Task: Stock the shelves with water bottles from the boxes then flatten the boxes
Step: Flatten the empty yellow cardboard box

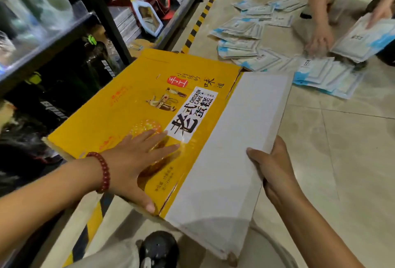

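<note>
one yellow box (136, 105) lies flattened on the tiled floor (342, 161) beside the dark shelves (53, 39). two hands work it: the left hand (136, 161) presses flat, fingers spread, on the yellow panel; the right hand (275, 167) curls around the edge of the one white flap (235, 139). many blue-white packets (256, 39) are scattered farther off, where another person's two hands sort them.
</note>
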The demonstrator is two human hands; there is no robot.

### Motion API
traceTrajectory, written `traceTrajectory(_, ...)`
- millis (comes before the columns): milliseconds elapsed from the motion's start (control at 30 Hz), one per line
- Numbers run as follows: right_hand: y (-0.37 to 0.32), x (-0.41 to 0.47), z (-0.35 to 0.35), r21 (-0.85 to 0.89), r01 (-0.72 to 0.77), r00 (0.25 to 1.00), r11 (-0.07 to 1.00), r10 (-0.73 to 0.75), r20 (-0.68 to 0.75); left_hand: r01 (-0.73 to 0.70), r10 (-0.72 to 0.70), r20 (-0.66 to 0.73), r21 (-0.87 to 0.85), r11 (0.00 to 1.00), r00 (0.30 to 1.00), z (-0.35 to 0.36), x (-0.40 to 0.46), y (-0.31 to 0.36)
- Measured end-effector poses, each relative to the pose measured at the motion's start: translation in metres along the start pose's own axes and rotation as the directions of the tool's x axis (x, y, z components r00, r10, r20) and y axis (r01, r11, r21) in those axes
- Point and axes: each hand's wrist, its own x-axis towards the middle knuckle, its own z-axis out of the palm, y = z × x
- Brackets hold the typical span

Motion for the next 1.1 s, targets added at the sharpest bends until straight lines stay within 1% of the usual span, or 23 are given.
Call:
traceTrajectory(67, 0.008, 0.000, 0.001, 0.011, -0.034, 0.998, 0.999, 0.034, -0.043, 0.067, -0.068, 0.028, 0.024, 0.997, 0.997, 0.018, -0.007, -0.015)
traceTrajectory(133, 0.014, 0.000, 0.001, 0.056, -0.090, 0.995, 0.994, 0.092, -0.046, 0.082, -0.083, 0.042, 0.030, 0.996, 0.996, 0.035, -0.004, -0.016)
traceTrajectory(200, 0.022, 0.003, 0.000, 0.093, -0.138, 0.989, 0.986, 0.143, -0.048, 0.093, -0.094, 0.007, 0.046, 0.995, 0.996, 0.050, 0.001, -0.012)
traceTrajectory(267, 0.031, 0.008, 0.000, 0.105, -0.165, 0.984, 0.981, 0.170, -0.049, 0.113, -0.110, -0.063, 0.040, 0.993, 0.992, 0.061, 0.003, -0.012)
traceTrajectory(333, 0.043, 0.009, 0.000, 0.108, -0.188, 0.980, 0.976, 0.193, -0.038, 0.069, -0.068, -0.166, 0.000, 0.998, 0.984, 0.067, 0.000, -0.014)
traceTrajectory(367, 0.048, 0.008, -0.001, 0.102, -0.199, 0.979, 0.975, 0.203, -0.029, 0.047, -0.040, -0.200, 0.032, 0.998, 0.979, 0.069, -0.002, -0.015)
traceTrajectory(400, 0.053, 0.007, -0.001, 0.095, -0.211, 0.977, 0.973, 0.214, -0.020, 0.039, -0.026, -0.204, 0.061, 0.997, 0.979, 0.072, -0.003, -0.016)
traceTrajectory(500, 0.066, 0.006, -0.004, 0.063, -0.227, 0.974, 0.972, 0.228, -0.011, 0.018, -0.004, -0.232, 0.058, 0.998, 0.973, 0.088, -0.005, -0.016)
traceTrajectory(567, 0.074, 0.006, -0.006, 0.046, -0.231, 0.973, 0.972, 0.232, -0.016, -0.008, 0.038, -0.304, 0.099, 0.995, 0.952, 0.101, -0.006, -0.011)
traceTrajectory(633, 0.083, 0.006, -0.009, 0.022, -0.240, 0.970, 0.970, 0.241, -0.033, -0.017, 0.052, -0.344, 0.104, 0.994, 0.937, 0.117, -0.005, -0.003)
traceTrajectory(767, 0.110, 0.008, -0.016, -0.100, -0.233, 0.971, 0.967, 0.226, -0.078, -0.065, 0.090, -0.320, 0.089, 0.994, 0.943, 0.158, 0.011, 0.017)
traceTrajectory(900, 0.144, 0.014, -0.019, -0.224, -0.159, 0.984, 0.961, 0.135, -0.117, -0.104, 0.119, -0.158, 0.101, 0.989, 0.980, 0.201, 0.058, 0.042)
traceTrajectory(967, 0.157, 0.016, -0.021, -0.277, -0.145, 0.983, 0.950, 0.106, -0.150, -0.101, 0.109, -0.076, 0.099, 0.990, 0.991, 0.211, 0.077, 0.063)
traceTrajectory(1000, 0.162, 0.017, -0.022, -0.294, -0.154, 0.981, 0.943, 0.110, -0.160, -0.100, 0.108, -0.080, 0.101, 0.990, 0.991, 0.218, 0.085, 0.071)
traceTrajectory(1100, 0.174, 0.006, -0.030, -0.332, -0.201, 0.972, 0.922, 0.146, -0.183, -0.122, 0.125, -0.017, 0.106, 0.987, 0.992, 0.229, 0.096, 0.085)
